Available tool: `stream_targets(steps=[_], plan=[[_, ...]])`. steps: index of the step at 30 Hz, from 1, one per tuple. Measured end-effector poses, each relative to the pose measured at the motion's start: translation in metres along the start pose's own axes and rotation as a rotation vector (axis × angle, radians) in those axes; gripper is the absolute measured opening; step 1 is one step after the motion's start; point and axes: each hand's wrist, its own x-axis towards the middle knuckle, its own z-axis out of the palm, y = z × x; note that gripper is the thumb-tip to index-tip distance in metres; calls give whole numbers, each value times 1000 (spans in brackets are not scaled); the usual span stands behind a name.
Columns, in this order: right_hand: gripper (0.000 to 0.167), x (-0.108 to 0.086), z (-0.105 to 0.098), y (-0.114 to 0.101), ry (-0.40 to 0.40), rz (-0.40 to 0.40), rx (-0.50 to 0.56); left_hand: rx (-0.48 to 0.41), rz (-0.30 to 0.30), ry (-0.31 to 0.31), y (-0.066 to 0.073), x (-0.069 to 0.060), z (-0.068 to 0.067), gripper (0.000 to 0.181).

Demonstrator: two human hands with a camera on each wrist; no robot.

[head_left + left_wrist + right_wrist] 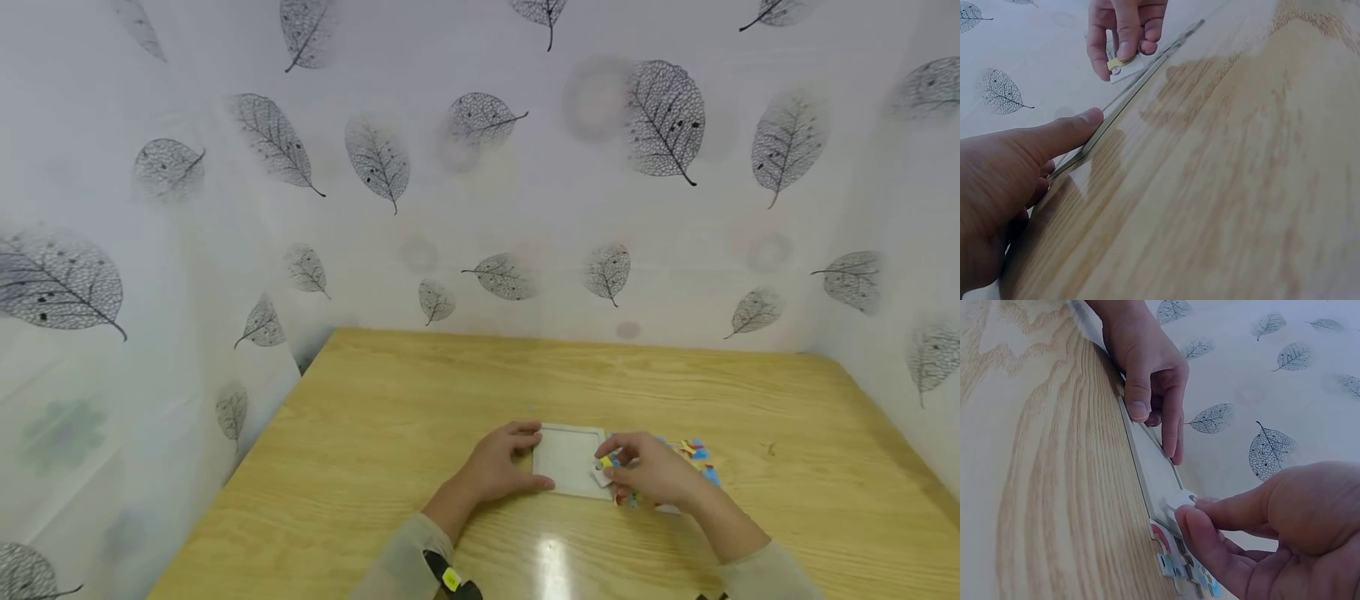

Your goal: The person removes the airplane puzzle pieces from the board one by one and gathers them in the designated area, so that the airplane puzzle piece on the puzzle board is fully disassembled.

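A flat white puzzle tray point(570, 460) with a raised rim lies on the table. My left hand point(501, 460) grips its left edge, thumb at the near corner and fingers at the far one; the thumb on the rim shows in the left wrist view. Over the tray's right side, my right hand point(651, 468) pinches a white and yellow puzzle piece point(602, 473) between thumb and fingers. Beside the tray's right edge lie several colourful puzzle pieces point(697, 450), partly hidden under the right hand. In the right wrist view, puzzle pieces point(1175, 556) lie against the tray's end.
The wooden table point(360, 467) spreads around the tray. A pale curtain point(480, 192) printed with dark leaves stands behind the table and along both sides. A black strap with a yellow tag point(451, 578) sits on the left sleeve.
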Motion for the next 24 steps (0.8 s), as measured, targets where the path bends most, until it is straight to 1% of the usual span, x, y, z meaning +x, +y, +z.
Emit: stream_targets(steps=[2, 6, 10, 14, 18, 20, 22, 24], plan=[[26, -1, -2, 0, -8, 12, 14, 1, 1, -2, 0, 2, 1, 78], [26, -2, -6, 2, -16, 15, 3, -3, 7, -5, 1, 5, 3, 77], [32, -4, -11, 8, -10, 1, 4, 4, 14, -5, 2, 4, 4, 77], [39, -12, -18, 16, 21, 1, 15, -7, 11, -9, 1, 2, 7, 77], [43, -26, -28, 24, 56, -3, 31, -14, 11, -9, -2, 0, 8, 78], [43, -34, -34, 28, 80, 1, 25, -9, 13, -7, -2, 0, 7, 78], [42, -41, -40, 32, 120, 18, 0, 5, 14, -1, -3, -1, 5, 79], [41, -46, -45, 35, 144, 30, -24, 7, 11, 4, -2, -2, 3, 79]])
